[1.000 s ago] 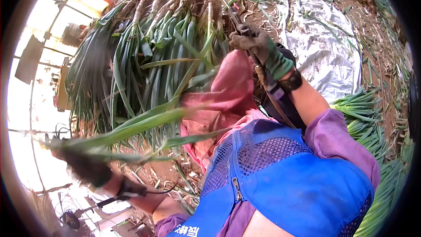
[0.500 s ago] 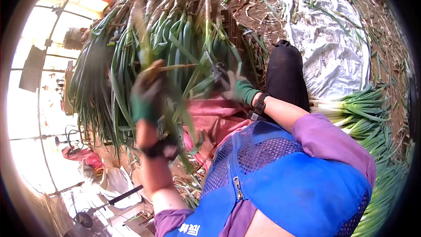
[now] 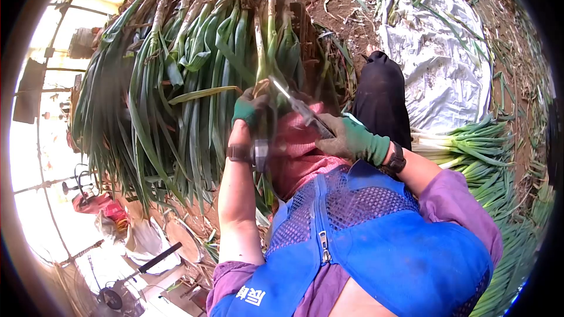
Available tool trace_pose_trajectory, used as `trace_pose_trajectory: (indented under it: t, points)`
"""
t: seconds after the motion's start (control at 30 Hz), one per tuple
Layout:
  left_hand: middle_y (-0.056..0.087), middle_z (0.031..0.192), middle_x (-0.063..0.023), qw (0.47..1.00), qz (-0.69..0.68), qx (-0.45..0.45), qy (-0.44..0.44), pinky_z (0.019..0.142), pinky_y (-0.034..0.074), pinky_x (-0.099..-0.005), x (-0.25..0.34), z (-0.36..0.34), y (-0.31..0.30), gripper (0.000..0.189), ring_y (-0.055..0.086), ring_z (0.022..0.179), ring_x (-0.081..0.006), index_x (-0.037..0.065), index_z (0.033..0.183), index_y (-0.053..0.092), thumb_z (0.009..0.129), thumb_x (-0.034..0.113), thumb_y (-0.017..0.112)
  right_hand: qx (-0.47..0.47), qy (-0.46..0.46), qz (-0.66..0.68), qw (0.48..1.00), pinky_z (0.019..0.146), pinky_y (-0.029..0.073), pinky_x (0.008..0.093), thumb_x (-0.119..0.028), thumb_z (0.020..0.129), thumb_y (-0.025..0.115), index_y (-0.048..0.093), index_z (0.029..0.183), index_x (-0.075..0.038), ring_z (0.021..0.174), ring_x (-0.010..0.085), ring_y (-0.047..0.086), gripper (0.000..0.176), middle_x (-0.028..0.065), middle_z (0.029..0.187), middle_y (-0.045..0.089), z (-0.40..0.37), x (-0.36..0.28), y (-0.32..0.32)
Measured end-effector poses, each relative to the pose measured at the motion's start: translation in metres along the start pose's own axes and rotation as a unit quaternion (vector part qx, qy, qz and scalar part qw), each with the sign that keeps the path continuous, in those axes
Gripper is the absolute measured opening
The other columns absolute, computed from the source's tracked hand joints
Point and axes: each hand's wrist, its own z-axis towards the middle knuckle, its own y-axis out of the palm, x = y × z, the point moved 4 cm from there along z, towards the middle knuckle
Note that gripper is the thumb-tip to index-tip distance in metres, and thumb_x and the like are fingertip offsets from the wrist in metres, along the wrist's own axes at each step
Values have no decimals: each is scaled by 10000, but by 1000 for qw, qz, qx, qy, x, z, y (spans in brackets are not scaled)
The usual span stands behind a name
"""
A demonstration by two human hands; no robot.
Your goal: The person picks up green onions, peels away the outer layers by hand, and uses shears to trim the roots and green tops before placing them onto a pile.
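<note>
Your left hand (image 3: 249,107), in a green and grey glove, sits at 10 to 11 o'clock from the centre of the head view, its fingers closed around a long green onion (image 3: 261,61) whose pale stem points toward 12 o'clock. Your right hand (image 3: 352,139), gloved alike, is at 3 o'clock, fingers wrapped round the dark handle of a slim hand tool (image 3: 302,108). The tool's bright tip points to 10 o'clock and ends just beside the held onion; whether they touch cannot be told. A heap of green onions (image 3: 182,111) spreads from 9 to 11 o'clock, its soiled roots uppermost in view. Pink cloth (image 3: 296,161) lies below your hands. A white sheet (image 3: 437,53) is at 2 o'clock, and cleaner onions (image 3: 484,141) with white stems lie at 3 to 4 o'clock
</note>
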Motion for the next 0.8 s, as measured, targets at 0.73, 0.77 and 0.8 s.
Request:
trace_pose_trajectory:
  t: [0.73,0.77,0.8]
  points:
    - [634,826,55,993,-100,20,-67,587,439,-217,6,-17,1,223,545,664,-50,70,1074,690,957,254,643,23,71,66,995,802,521,400,-385,801,614,608,1065,34,878,337,678,496,232,947,680,190,10,-34]
    - [641,838,54,991,-110,27,-68,594,445,-216,11,-21,4,226,552,673,-50,70,1082,693,957,251,642,29,72,92,993,791,526,395,-374,804,613,606,1083,42,863,332,681,501,234,947,682,183,11,-30]
    - [648,850,53,990,-121,33,-70,602,450,-215,18,-26,5,229,558,683,-49,69,1090,695,957,247,642,34,73,116,990,781,530,390,-363,808,611,605,1100,50,849,328,685,506,235,946,684,177,11,-26]
